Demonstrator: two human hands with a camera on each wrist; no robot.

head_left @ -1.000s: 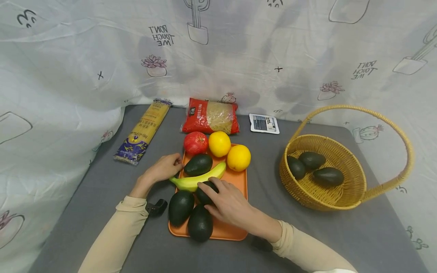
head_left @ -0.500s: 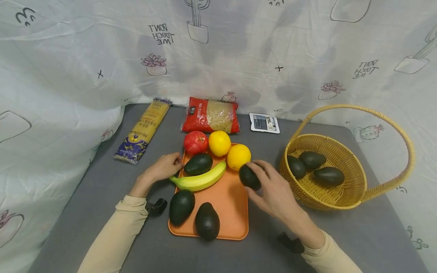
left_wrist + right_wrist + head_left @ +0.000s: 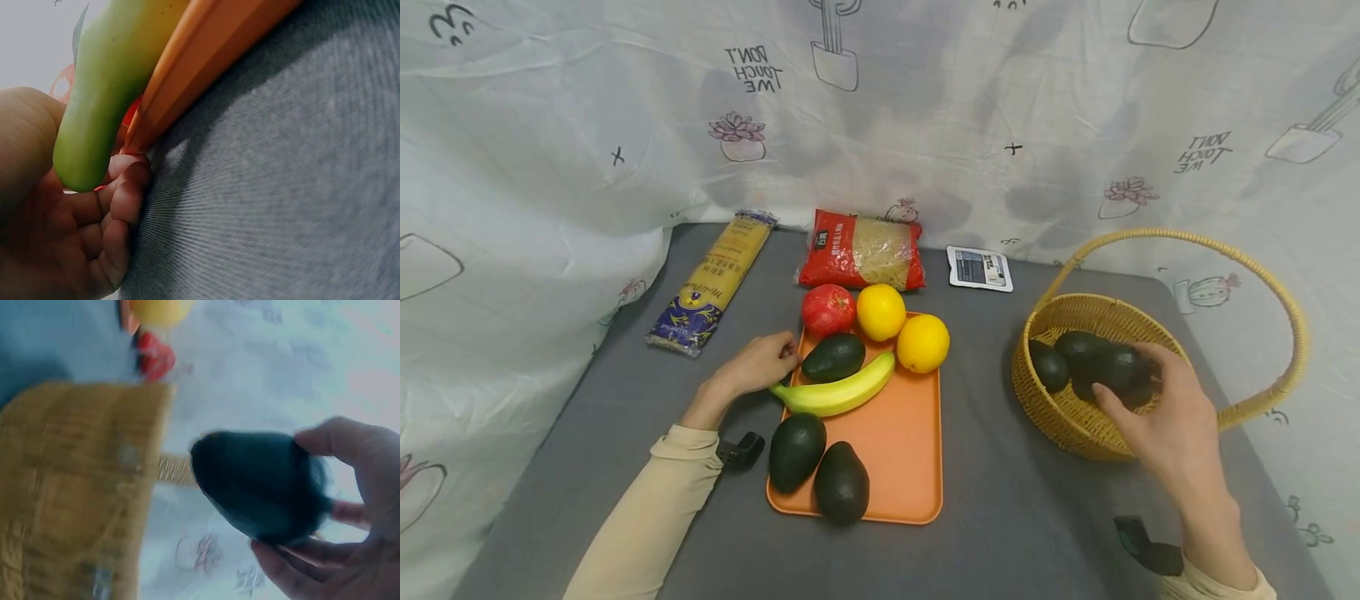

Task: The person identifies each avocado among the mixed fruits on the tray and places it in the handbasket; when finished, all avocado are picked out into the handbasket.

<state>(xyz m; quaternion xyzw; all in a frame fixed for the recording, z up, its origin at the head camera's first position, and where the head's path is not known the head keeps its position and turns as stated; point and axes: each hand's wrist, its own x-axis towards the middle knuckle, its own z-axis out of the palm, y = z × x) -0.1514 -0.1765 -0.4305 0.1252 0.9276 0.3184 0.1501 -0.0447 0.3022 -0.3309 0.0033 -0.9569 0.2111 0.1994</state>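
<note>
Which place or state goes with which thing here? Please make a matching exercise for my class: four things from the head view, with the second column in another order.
Things
1. banana
2. right hand
3. spaghetti packet
4. white packet

Places and states
A. to the right of the red bag
B. lying on the orange tray
C. to the left of the red bag
D. holding an avocado at the basket

Right pairs: 1-B, 2-D, 3-C, 4-A
</note>
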